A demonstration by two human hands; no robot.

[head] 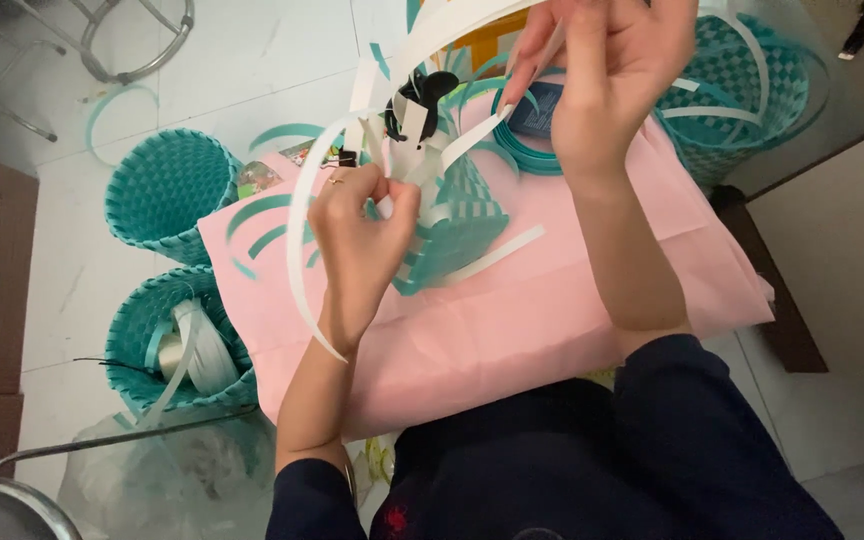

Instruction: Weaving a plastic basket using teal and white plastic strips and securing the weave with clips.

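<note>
Smooth, slightly glossy plastic strips (302,230), white and teal, woven into a stiff plastic piece (457,235); matt pink cloth (512,330) beneath; woven plastic baskets (162,190); glossy floor tiles (252,60).

Pink cloth over a lap, white tiled floor around

On the pink cloth (512,330) lies the half-woven teal-and-white piece (457,235); on the floor (252,60), at nine o'clock, stand two teal baskets (162,185).

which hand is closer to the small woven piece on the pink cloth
Left. The left hand grips strips right against the small teal-and-white woven piece on the pink cloth. The right hand is raised above and beyond it, pinching a white strip.
</note>
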